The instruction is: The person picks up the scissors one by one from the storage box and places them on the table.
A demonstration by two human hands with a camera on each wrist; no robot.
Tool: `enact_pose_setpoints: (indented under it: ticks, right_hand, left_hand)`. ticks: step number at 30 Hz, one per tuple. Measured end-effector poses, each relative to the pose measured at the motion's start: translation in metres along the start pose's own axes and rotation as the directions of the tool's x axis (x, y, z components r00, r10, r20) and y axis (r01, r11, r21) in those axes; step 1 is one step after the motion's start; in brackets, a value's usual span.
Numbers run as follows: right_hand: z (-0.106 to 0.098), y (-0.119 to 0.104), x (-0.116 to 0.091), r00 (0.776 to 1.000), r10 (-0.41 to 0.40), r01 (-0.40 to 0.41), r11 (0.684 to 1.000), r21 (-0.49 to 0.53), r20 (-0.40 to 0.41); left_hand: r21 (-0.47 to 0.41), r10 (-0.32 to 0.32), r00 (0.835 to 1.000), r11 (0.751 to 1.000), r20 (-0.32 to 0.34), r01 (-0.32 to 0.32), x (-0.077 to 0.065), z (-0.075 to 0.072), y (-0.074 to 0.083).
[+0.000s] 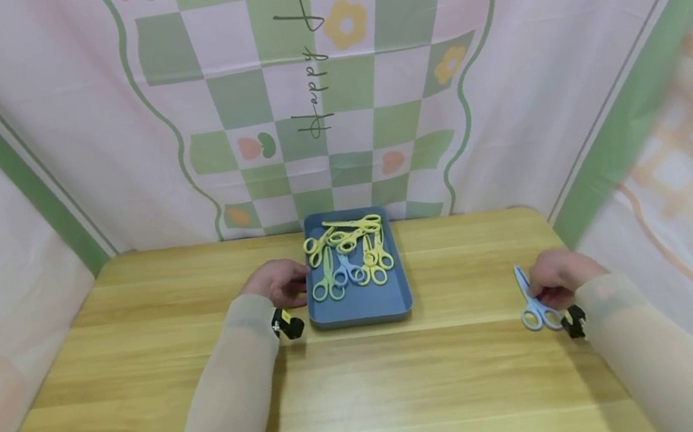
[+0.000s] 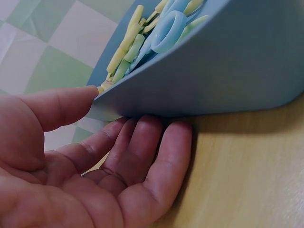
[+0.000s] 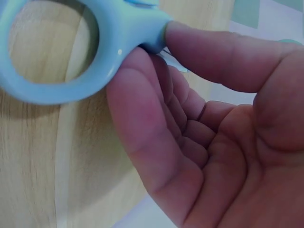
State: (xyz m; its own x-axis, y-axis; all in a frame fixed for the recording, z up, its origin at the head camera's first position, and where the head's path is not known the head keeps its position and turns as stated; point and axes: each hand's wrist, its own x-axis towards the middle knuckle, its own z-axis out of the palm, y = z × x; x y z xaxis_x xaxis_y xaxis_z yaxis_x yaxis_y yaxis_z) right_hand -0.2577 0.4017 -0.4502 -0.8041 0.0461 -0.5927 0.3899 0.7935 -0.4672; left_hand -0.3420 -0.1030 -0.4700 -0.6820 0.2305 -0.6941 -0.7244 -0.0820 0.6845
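A blue-grey tray (image 1: 362,307) stands against the back curtain and holds several pairs of scissors. Most are yellow scissors (image 1: 358,234), with a green pair (image 1: 328,272) and a light blue pair (image 1: 346,268) among them. At the tray's left side, my left hand (image 1: 278,282) grips it, thumb at the rim and fingers curled against the lower edge in the left wrist view. Over the table's right side, my right hand (image 1: 559,274) pinches another pair of light blue scissors (image 3: 114,45) between thumb and fingers near the pivot. Their blades point toward the back.
The wooden table (image 1: 379,409) ends at a checked, patterned curtain (image 1: 304,85) behind the tray. Side curtains (image 1: 671,139) close in the left and right. A small black wrist camera (image 1: 287,324) sits on the left wrist, with another camera (image 1: 574,322) on the right.
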Motion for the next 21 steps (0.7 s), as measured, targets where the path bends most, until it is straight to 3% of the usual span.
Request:
enact_pose_setpoints:
  ticks: [21]
  right_hand:
    - [-0.0007,-0.0007,-0.0012,1.000,0.003,-0.003,1.000,0.011,0.008]
  left_hand:
    - [0.013,0.002,1.000,1.000,0.002,-0.002,-0.0001,0.0002,-0.0001]
